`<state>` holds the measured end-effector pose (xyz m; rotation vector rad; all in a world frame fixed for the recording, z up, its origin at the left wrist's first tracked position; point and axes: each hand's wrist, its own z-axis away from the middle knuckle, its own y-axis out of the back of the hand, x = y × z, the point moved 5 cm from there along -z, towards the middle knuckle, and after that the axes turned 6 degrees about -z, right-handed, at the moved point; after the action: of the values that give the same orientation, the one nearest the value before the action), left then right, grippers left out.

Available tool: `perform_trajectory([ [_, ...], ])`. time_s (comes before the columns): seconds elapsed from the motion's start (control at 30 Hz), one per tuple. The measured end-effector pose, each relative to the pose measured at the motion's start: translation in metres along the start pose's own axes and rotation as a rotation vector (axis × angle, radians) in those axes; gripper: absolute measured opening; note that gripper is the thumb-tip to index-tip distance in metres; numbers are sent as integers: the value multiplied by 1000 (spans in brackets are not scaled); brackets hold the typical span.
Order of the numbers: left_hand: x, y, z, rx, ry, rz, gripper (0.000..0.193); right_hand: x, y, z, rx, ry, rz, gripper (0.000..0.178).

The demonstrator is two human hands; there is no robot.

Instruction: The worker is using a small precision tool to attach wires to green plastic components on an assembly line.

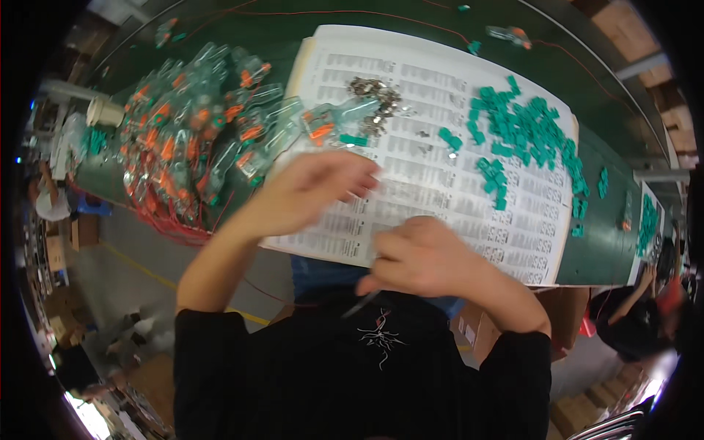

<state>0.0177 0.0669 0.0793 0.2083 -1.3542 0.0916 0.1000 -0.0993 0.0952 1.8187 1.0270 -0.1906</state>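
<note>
My left hand (319, 187) hovers over the left part of a printed white sheet (411, 194), blurred by motion. Its fingers reach out to the right, loosely apart, and I see nothing in them. Closer to the sheet's front edge, my right hand (422, 257) is closed. A thin grey pointed tool (361, 303) sticks out below its fingers; blur hides its exact kind. Just beyond the left hand lie a clear plastic piece with an orange part (320, 130) and a small green block (353, 139). Small metal pieces (375, 103) form a pile behind them.
Clear plastic pieces with orange parts and red wires (172, 147) are heaped on the left of the green table (279, 23). Many small green blocks (524, 125) spread over the sheet's right side. A cardboard box (477, 323) stands below, and another person (634, 315) sits at far right.
</note>
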Motion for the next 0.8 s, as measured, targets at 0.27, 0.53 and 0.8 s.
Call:
perform_trajectory([
  [0.27, -21, -58, -57, -93, 34, 391, 36, 30, -59, 16, 49, -146, 156, 31],
  [0.53, -52, -46, -65, -12, 43, 688, 26, 43, -37, 24, 253, -185, 100, 28],
  [0.8, -61, -50, -61, 6, 192, 715, 24, 96, 20, 47, 869, -1003, -761, 17],
])
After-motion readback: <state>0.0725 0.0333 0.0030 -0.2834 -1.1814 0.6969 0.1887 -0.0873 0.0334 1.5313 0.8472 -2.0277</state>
